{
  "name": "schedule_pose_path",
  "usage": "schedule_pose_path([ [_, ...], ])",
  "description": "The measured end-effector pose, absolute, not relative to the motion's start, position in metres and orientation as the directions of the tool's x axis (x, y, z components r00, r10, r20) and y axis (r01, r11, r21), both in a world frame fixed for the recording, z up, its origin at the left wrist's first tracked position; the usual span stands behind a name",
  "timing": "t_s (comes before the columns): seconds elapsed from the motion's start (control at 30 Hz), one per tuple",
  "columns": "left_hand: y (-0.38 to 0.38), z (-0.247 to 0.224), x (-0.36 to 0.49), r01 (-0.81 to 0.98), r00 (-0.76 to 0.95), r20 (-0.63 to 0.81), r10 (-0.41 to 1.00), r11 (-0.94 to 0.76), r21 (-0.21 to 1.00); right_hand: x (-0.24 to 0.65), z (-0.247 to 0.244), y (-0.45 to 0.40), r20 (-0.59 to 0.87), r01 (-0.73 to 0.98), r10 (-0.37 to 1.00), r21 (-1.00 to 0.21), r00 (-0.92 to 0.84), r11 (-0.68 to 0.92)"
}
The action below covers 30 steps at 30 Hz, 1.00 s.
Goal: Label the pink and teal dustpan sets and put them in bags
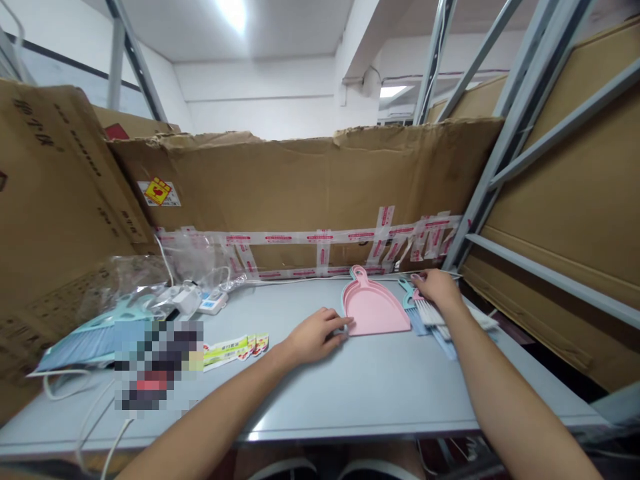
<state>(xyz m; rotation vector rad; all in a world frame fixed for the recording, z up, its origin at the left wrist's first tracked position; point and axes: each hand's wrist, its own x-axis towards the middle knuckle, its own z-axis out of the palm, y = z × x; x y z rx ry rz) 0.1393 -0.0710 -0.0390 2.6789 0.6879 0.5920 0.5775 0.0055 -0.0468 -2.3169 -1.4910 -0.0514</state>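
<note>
A pink dustpan (377,310) lies on the grey table, stacked over a light green one whose rim (344,297) peeks out on its left. My left hand (320,335) rests at the dustpan's lower left corner, its fingers apart and touching the edge. To the right, several small hand brushes lie in a pile. My right hand (437,290) is closed at the handle end of a pink brush (419,295) with white bristles. Beside that lies a green brush (407,293) with blue bristles. My right hand and forearm hide part of the pile.
Tall cardboard (300,193) walls the table's back, with metal shelf posts (493,180) at the right. On the left lie a larger green brush (95,337), clear plastic wrap, a white power strip (213,301), cables, snack packets (235,350) and a pixelated item (160,367).
</note>
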Motion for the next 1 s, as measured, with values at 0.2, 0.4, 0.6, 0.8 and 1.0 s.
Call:
schedule_pose_path([
  [0.2,-0.069,-0.04,0.138,0.364,0.793,0.316,0.521,-0.821,0.44,0.572,-0.022,-0.013,0.407,0.865,0.782,-0.387,0.472,-0.32],
  [0.4,-0.074,-0.035,0.141,0.378,0.773,0.309,0.554,-0.793,0.478,0.554,0.005,-0.028,0.489,0.638,0.722,-0.765,0.49,0.085],
  [0.6,-0.076,-0.028,0.143,0.454,0.741,0.268,0.616,-0.754,0.475,0.523,0.008,-0.026,0.274,0.083,0.832,-0.96,0.483,0.268],
  [0.8,-0.075,-0.028,0.139,0.572,0.669,0.213,0.712,-0.676,0.465,0.485,-0.003,-0.023,0.099,-0.111,0.951,-0.984,0.293,0.136],
  [1.0,-0.073,-0.028,0.138,0.603,0.538,0.24,0.808,-0.568,0.56,0.449,-0.011,-0.032,0.093,0.043,0.994,-0.995,0.051,0.09],
])
